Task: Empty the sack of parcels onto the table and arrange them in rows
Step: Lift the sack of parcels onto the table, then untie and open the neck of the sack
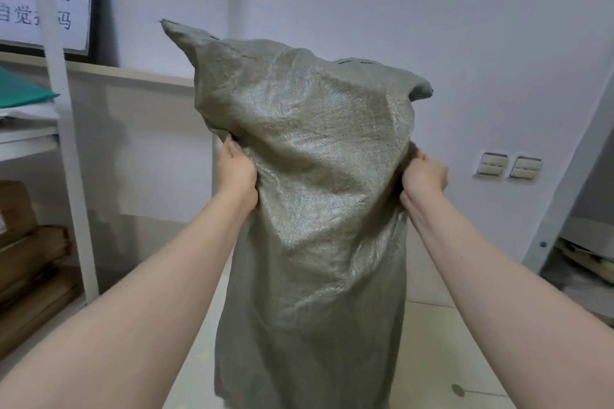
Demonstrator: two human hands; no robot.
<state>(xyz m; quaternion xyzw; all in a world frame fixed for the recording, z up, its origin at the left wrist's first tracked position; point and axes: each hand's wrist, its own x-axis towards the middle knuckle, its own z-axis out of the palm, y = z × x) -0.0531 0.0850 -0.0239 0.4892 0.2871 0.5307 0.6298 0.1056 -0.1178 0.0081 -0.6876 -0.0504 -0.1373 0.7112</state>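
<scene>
A large grey-green woven sack (pixel 312 183) hangs upright in front of me, with its stitched closed end and two corners on top. My left hand (pixel 236 173) grips the sack's left side at mid height. On the opposite side my right hand (pixel 423 176) grips the fabric at about the same height. The upper part of the sack bulges with angular shapes under the cloth. Its lower part hangs slack toward the floor. No parcel shows, and no table top is in view.
A white metal shelf post (pixel 63 129) stands at the left, with stacked cardboard boxes (pixel 30 262) below and green sheets (pixel 23 90) on a shelf. Another shelf frame (pixel 564 209) leans in at the right. Wall switches (pixel 508 166) sit on the white wall. Pale tiles (pixel 442 352) cover the floor.
</scene>
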